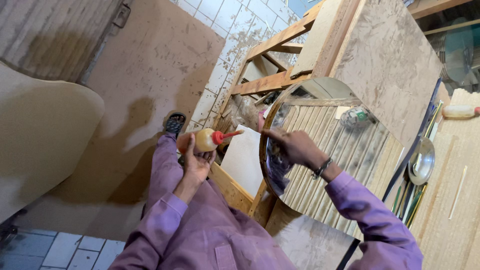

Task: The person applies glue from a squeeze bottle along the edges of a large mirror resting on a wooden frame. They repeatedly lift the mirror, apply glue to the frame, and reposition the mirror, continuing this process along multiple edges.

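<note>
Glue looks applied or under way: the left hand (pixel 196 162) grips a red-nozzled glue bottle (pixel 209 139) at nine o'clock of the round mirror (pixel 325 155), whose wooden rim the right hand (pixel 295 146) presses with pinched fingers.

The left hand (pixel 196 162) holds a small yellow glue bottle (pixel 206 140) with a red nozzle, while the right hand (pixel 295 147) touches the wooden rim of a round mirror (pixel 330 155) that leans beside a dusty board (pixel 390 60).

Squeeze bottle (pixel 206 140): round, yellowish, red nozzle, left of the round mirror (pixel 320 165). Second, similar bottle (pixel 459 111): upper right of that mirror, lying flat.
</note>
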